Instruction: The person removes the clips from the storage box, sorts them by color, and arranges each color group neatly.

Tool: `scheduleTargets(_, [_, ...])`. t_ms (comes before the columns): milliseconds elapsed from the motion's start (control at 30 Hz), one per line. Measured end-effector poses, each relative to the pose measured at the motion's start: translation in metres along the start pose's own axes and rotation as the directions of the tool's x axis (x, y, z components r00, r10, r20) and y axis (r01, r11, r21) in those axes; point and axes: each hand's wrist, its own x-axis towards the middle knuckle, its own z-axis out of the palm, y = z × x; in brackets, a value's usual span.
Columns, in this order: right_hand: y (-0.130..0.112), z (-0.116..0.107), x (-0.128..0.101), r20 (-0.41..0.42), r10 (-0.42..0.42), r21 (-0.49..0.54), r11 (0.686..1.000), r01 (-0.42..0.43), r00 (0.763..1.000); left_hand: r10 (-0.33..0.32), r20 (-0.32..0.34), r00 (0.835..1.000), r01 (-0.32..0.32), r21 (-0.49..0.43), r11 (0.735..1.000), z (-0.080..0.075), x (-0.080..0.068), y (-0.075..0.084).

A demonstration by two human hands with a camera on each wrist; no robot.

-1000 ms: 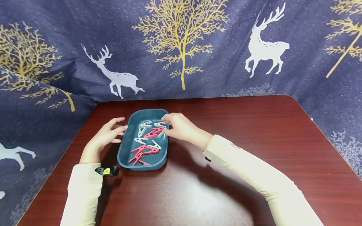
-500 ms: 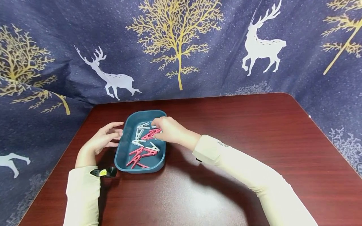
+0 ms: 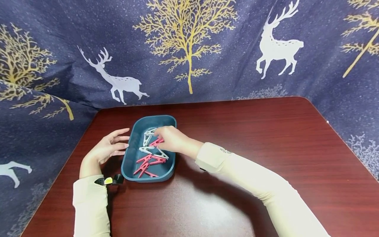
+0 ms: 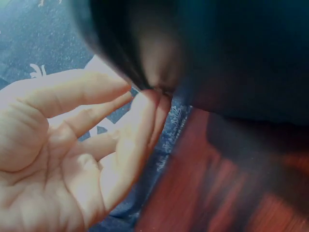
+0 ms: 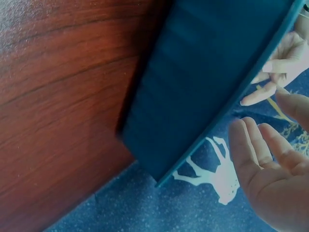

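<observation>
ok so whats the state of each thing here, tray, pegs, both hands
teal tray: upright on the table, holding pegs
pink pegs: lying loose in the tray
white pegs: lying loose in the tray, mixed with the pink ones
right hand: inside the tray, over the pegs; grip hidden
left hand: fingers spread, beside the tray's left wall, holding nothing
table: dark red wood

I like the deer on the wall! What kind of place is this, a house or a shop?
Probably a small tabletop set up for filming, not a shop. A dark red wooden table is walled in by hanging blue deer cloth, and it bears only a blue tray of clothes pegs.
</observation>
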Motion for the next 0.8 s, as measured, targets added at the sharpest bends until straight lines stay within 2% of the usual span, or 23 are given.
scheduleTargets(167, [0.001, 0.006, 0.004, 0.011, 0.028, -0.004, 1.000, -0.028, 1.000, -0.009, -0.012, 1.000, 0.009, -0.009, 1.000, 0.000, 0.001, -0.004])
scheduleTargets(333, [0.000, 0.012, 0.007, 0.030, 0.033, -0.061, 0.998, -0.031, 0.999, 0.000, 0.003, 1.000, 0.000, 0.003, 1.000, -0.001, -0.001, -0.005])
scheduleTargets(467, [-0.004, 0.018, 0.010, 0.071, 0.070, -0.111, 0.992, -0.062, 0.995, 0.005, 0.019, 1.000, -0.005, -0.005, 1.000, -0.001, -0.002, -0.005])
scheduleTargets(667, [-0.011, 0.027, 0.014, 0.103, 0.131, -0.242, 0.965, -0.103, 0.986, -0.006, 0.026, 1.000, 0.006, 0.008, 1.000, 0.000, -0.001, -0.005])
scheduleTargets(800, [-0.012, 0.033, 0.017, 0.120, 0.154, -0.282, 0.953, -0.115, 0.981, 0.002, 0.038, 0.999, -0.002, 0.008, 1.000, 0.001, -0.003, -0.005])
